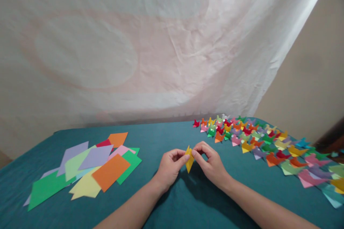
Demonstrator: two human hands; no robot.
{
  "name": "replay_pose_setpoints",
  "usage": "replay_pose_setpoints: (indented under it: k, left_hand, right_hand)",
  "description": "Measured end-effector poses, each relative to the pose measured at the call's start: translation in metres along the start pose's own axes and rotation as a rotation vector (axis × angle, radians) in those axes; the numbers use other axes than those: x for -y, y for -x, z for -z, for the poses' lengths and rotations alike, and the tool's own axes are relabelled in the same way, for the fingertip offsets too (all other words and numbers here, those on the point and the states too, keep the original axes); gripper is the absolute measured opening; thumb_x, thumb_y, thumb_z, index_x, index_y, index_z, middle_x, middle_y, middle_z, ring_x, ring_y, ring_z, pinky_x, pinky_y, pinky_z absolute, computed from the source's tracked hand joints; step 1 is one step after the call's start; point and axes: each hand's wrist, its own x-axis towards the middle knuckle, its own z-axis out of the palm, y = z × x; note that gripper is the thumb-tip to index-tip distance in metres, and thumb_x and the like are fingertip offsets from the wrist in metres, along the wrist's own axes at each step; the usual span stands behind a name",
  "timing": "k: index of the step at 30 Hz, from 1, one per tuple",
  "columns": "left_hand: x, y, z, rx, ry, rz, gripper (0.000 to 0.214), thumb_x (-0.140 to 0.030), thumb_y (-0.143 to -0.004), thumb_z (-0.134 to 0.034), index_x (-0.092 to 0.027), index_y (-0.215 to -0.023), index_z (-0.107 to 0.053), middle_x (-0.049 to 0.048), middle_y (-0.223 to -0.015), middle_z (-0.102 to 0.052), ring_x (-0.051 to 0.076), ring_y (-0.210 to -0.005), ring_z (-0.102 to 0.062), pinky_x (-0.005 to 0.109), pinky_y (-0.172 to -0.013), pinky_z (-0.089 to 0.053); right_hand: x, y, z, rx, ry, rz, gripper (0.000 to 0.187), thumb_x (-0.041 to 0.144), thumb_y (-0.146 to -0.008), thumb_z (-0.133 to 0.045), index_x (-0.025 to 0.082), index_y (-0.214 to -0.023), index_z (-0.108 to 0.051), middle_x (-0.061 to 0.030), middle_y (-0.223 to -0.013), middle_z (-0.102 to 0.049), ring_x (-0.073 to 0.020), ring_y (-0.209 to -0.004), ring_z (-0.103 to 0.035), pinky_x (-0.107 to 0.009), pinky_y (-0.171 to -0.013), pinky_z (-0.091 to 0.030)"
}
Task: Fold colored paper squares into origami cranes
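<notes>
A small piece of folded yellow paper is held upright between my two hands, just above the table. Its shape is a narrow pointed diamond with layered flaps at the top. My left hand pinches its left side between thumb and fingers. From the other side, my right hand pinches the upper right edge, thumb toward me. The fingertips behind the paper are partly hidden.
A green-blue cloth covers the table. Loose coloured paper sheets lie overlapping at the left. Rows of small folded paper birds stand along the right. Behind the table hangs a pale, wrinkled sheet.
</notes>
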Motion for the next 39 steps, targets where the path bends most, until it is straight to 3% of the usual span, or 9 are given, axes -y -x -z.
replay_pose_setpoints:
  k: [9,20,39]
  left_hand:
    - [-0.0027,0.0014,-0.0020,0.002,0.028,0.013,0.032,-0.041,-0.065,-0.075,-0.012,-0.077,-0.068,0.0057,-0.078,-0.069,0.018,-0.072,-0.061,0.027,-0.072,-0.046]
    - [-0.0033,0.0011,-0.0008,-0.019,-0.022,-0.006,0.038,-0.047,-0.064,-0.074,-0.012,-0.079,-0.069,0.0064,-0.078,-0.069,0.019,-0.073,-0.061,0.027,-0.070,-0.047]
    - [0.0051,-0.0010,-0.0001,0.040,0.007,-0.019,0.030,-0.039,-0.068,-0.074,-0.011,-0.079,-0.068,0.0039,-0.075,-0.067,0.014,-0.069,-0.059,0.023,-0.068,-0.045]
  right_hand:
    - [0.0000,-0.0030,0.0026,-0.001,0.044,0.055,0.017,0.025,-0.088,-0.051,0.019,-0.074,-0.055,-0.0019,-0.073,-0.054,-0.0153,-0.068,-0.051,-0.028,-0.063,-0.043]
    - [-0.0030,-0.0021,0.0019,0.033,-0.013,-0.013,0.021,0.029,-0.090,-0.048,0.018,-0.075,-0.055,-0.0014,-0.074,-0.053,-0.0150,-0.069,-0.051,-0.028,-0.065,-0.042]
    - [0.0029,-0.0018,0.0014,0.083,-0.026,-0.039,0.020,0.029,-0.089,-0.051,0.017,-0.074,-0.057,-0.0015,-0.075,-0.052,-0.0144,-0.070,-0.049,-0.027,-0.065,-0.041]
